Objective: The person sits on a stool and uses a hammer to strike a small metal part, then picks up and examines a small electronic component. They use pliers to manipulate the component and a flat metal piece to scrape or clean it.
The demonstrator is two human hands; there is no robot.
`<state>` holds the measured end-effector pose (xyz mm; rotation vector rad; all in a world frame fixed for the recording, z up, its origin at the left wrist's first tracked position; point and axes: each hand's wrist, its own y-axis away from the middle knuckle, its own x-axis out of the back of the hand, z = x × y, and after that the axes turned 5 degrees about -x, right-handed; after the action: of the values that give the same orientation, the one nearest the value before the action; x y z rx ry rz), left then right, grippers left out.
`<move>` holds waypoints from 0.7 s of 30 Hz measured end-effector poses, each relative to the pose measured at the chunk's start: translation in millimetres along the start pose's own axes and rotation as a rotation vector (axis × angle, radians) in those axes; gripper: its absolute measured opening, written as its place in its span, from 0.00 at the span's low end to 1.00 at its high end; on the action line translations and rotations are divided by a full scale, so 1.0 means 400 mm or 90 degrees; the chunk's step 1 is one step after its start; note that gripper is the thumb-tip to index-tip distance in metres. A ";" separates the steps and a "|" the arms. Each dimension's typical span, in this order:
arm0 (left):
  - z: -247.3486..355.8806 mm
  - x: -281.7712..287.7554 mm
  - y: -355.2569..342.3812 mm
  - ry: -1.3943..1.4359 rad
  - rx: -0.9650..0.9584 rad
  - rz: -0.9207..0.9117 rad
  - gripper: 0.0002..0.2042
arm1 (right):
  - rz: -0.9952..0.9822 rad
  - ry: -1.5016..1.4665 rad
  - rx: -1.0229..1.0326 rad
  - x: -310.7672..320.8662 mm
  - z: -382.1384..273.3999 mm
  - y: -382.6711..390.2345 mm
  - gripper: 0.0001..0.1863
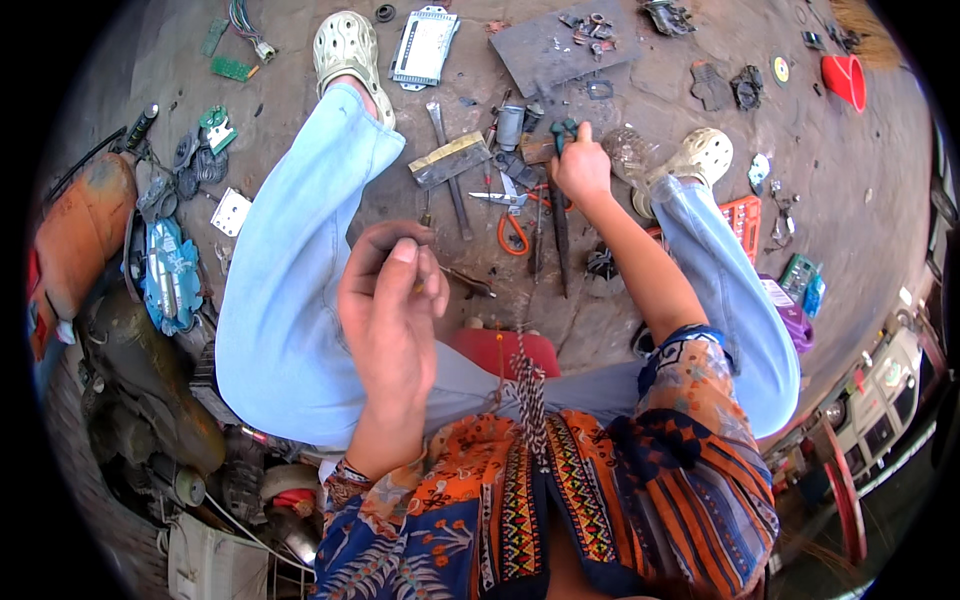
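My left hand is raised over my lap, its fingers curled and the thumb pressed on them. Whatever small thing they hold, if any, is hidden. My right hand reaches to the ground between my feet, fingers bent down beside a dark teal tool end; what they grip cannot be made out. A long dark bar lies just below that hand. Left of it are an orange-handled cutting tool, a long metal chisel-like bar and a flat block across it. A grey cylinder stands nearby.
A dark metal plate bears small metal parts. Around lie a white case, green circuit boards, a red cup and an orange-red tool case. Machine parts crowd my left side. A red seat is under me.
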<state>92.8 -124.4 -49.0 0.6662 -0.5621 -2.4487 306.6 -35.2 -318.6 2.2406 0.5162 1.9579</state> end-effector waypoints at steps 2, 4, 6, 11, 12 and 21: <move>0.005 -0.008 0.000 0.008 0.019 0.005 0.07 | 0.005 0.000 -0.025 0.017 -0.011 0.000 0.13; 0.012 -0.006 0.003 0.020 0.028 0.004 0.07 | 0.009 -0.017 -0.168 0.032 -0.017 -0.008 0.13; 0.017 0.005 0.007 0.034 0.026 -0.004 0.07 | -0.001 -0.006 -0.048 0.028 -0.034 0.010 0.13; 0.033 0.015 0.020 0.027 0.025 -0.009 0.07 | 0.027 -0.066 -0.167 0.011 -0.028 0.006 0.15; 0.031 0.015 0.023 0.027 0.021 -0.015 0.07 | 0.035 -0.077 -0.164 -0.019 -0.021 0.015 0.16; 0.047 0.046 0.082 0.034 -0.045 -0.047 0.08 | -0.337 -1.271 -0.235 0.174 -0.153 0.228 0.08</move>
<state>81.5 -156.0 -23.6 0.7321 -0.4353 -2.4982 269.9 -105.3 -215.6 2.1406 0.2448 -0.6898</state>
